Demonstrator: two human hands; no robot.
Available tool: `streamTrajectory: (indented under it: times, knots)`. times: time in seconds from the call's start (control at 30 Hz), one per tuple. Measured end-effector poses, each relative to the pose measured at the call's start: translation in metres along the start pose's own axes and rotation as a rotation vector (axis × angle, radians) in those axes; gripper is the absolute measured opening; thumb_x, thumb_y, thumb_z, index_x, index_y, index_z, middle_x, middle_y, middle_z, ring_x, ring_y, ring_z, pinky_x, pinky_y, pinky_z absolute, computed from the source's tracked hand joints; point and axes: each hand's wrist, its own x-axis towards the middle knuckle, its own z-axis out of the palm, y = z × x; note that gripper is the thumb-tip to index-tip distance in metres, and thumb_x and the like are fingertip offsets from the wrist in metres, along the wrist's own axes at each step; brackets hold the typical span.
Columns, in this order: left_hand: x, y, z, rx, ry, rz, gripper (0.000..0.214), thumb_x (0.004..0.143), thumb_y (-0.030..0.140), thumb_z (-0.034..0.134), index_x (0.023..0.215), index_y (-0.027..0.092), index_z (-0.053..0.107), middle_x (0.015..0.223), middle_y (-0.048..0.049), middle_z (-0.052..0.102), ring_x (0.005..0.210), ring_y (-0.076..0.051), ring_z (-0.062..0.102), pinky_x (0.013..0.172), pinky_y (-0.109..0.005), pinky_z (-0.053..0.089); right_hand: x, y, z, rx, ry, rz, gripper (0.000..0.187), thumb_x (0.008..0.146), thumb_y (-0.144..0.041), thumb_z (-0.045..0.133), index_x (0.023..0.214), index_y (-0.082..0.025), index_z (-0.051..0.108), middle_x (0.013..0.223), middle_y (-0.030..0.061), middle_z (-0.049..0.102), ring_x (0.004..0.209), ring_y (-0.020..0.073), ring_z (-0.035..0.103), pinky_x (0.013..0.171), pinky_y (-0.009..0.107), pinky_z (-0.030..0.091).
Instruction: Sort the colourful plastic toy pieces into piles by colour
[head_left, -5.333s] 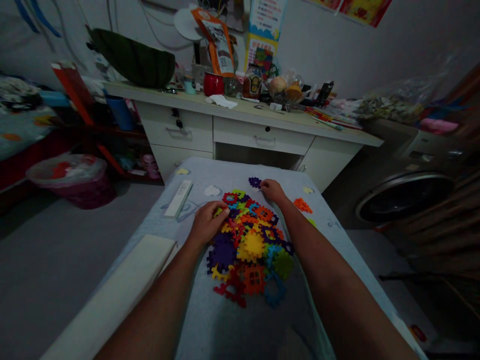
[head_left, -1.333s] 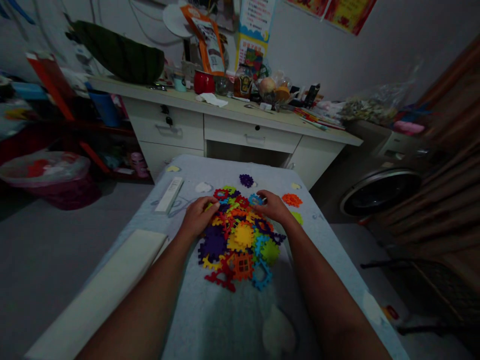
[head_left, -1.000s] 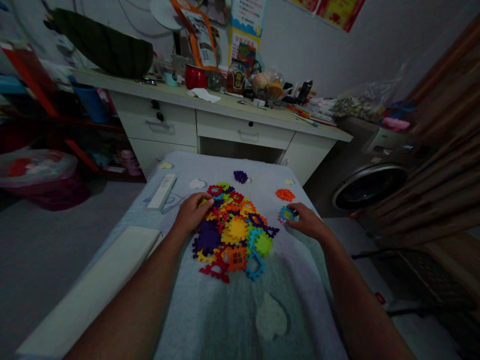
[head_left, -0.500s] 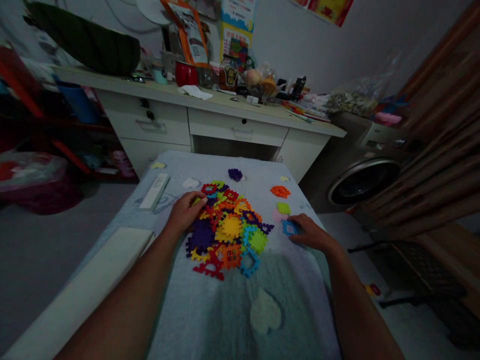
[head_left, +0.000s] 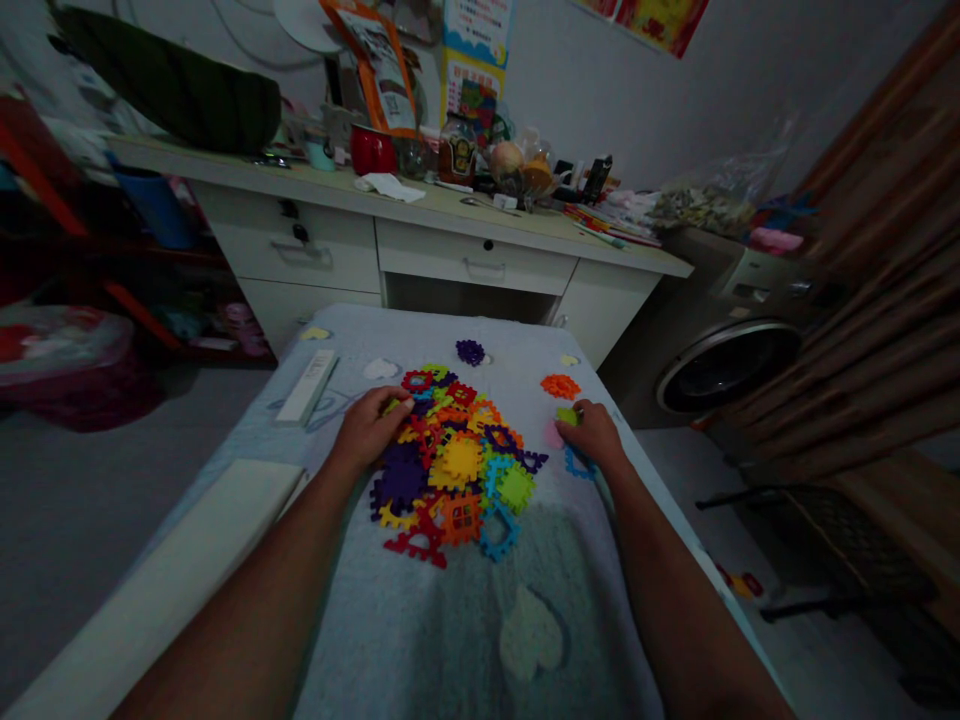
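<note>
A heap of colourful plastic interlocking building pieces [head_left: 459,460] with toothed edges lies on the cloth-covered table. At the heap's left edge, my left hand [head_left: 375,425] is curled, its fingertips around a yellow-green piece [head_left: 393,405] that is partly hidden. To the right of the heap, my right hand [head_left: 596,437] has its thumb and fingers closed at the edges of a light green piece [head_left: 567,415], which still lies low at the table. A blue frame piece [head_left: 577,463] sits flat under my right hand, partly covered. Beside the green piece shows a pink patch [head_left: 553,434].
Orange pieces [head_left: 561,386] and dark purple pieces [head_left: 470,351] sit apart from the heap, farther back. On the left are a slim white box [head_left: 307,388] and a long white box [head_left: 195,560]. Beyond the table stand a cluttered desk [head_left: 420,205] and a washing machine [head_left: 720,340].
My right hand has left the blue frame piece and moved slightly away from me, onto the light green piece. My left hand has stayed at the heap's left edge.
</note>
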Motion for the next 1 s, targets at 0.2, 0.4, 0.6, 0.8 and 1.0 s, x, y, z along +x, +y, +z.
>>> streamTrajectory:
  times: [0.2,0.4,0.6,0.8,1.0]
  knots:
    - [0.0,0.0,-0.001,0.01,-0.006,0.003,0.038,0.08,0.053,0.056,0.099,0.023,0.067,0.107,-0.0061,0.07,0.101,-0.026,0.063,0.093,-0.038,0.047,-0.006,0.011,-0.01,0.029,0.005,-0.002,0.058,0.077,-0.053,0.067,0.12,-0.015,0.059,0.112,0.0165,0.06,0.101,0.027,0.061,0.086,0.036,0.046]
    - [0.001,0.001,0.0,0.009,-0.012,-0.003,0.038,0.079,0.053,0.056,0.098,0.023,0.067,0.104,-0.0069,0.07,0.1,-0.026,0.062,0.091,-0.038,0.047,-0.038,0.018,-0.022,-0.005,-0.121,-0.067,0.059,0.073,-0.058,0.07,0.113,-0.016,0.059,0.11,0.0147,0.06,0.097,0.0262,0.061,0.081,0.034,0.046]
    - [0.001,0.001,0.0,0.007,-0.011,-0.014,0.039,0.078,0.054,0.055,0.098,0.022,0.067,0.1,-0.0056,0.07,0.099,-0.025,0.062,0.089,-0.037,0.048,-0.057,0.02,-0.016,-0.01,-0.105,-0.074,0.042,0.074,-0.041,0.069,0.106,-0.017,0.059,0.103,0.0108,0.06,0.089,0.0222,0.059,0.081,0.033,0.045]
    - [0.001,-0.003,0.001,-0.002,-0.017,-0.005,0.04,0.08,0.054,0.055,0.1,0.022,0.067,0.102,-0.0066,0.07,0.1,-0.026,0.063,0.089,-0.037,0.048,-0.054,0.02,-0.027,-0.061,-0.123,-0.058,0.044,0.073,-0.035,0.07,0.111,-0.017,0.059,0.11,0.0127,0.06,0.1,0.0276,0.058,0.085,0.036,0.044]
    - [0.001,-0.004,0.002,0.005,-0.012,0.013,0.038,0.08,0.054,0.055,0.099,0.022,0.067,0.105,-0.0065,0.07,0.102,-0.025,0.062,0.092,-0.037,0.047,-0.051,-0.026,-0.034,0.185,-0.108,-0.325,0.033,0.081,-0.031,0.066,0.11,-0.018,0.061,0.112,0.0108,0.062,0.102,0.0229,0.058,0.089,0.035,0.045]
